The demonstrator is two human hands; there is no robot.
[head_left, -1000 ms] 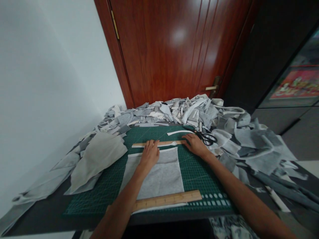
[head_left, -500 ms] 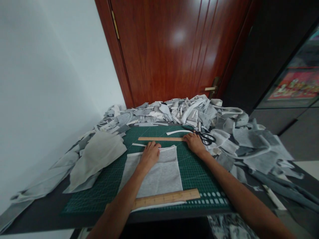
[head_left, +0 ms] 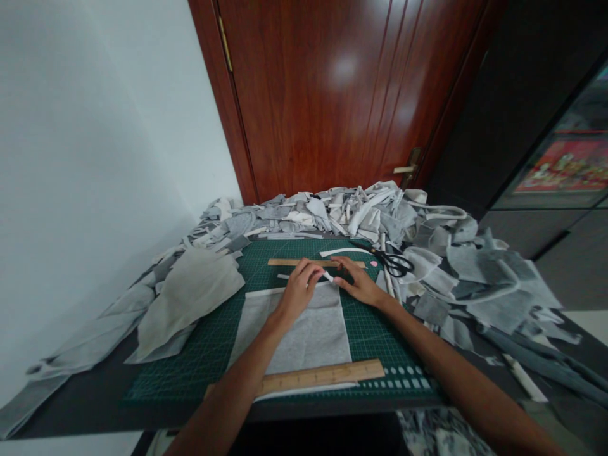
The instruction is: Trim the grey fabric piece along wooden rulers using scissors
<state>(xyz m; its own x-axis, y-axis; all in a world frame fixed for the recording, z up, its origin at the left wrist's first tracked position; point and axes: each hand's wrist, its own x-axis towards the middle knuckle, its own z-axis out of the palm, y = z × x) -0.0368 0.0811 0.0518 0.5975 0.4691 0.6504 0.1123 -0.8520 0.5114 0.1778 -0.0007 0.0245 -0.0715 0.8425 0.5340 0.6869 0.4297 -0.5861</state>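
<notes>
My left hand (head_left: 300,286) is pinching a narrow white fabric strip (head_left: 327,276), whose near end sticks out from the fingertips toward the right. My right hand (head_left: 360,283) is by that end, index finger and thumb apart, the thumb tip close to the strip; contact is hard to tell. Beneath both hands a grey cloth piece (head_left: 308,335) with a pale top edge lies on the green cutting mat (head_left: 199,354). A wooden ruler (head_left: 332,375) rests across the cloth's lower edge. Just beyond the fingers lies a thinner wooden ruler (head_left: 281,261).
Black scissors (head_left: 398,264) and a small pink piece (head_left: 373,263) lie at the mat's upper right, near a curved white strip (head_left: 344,251). Grey and white fabric scraps (head_left: 370,218) heap along the back and right. A beige cloth (head_left: 190,297) covers the mat's left side.
My right hand has left the thin ruler and moved left toward my left hand, uncovering the pink piece. My left hand has shifted slightly right and the strip's end is raised.
</notes>
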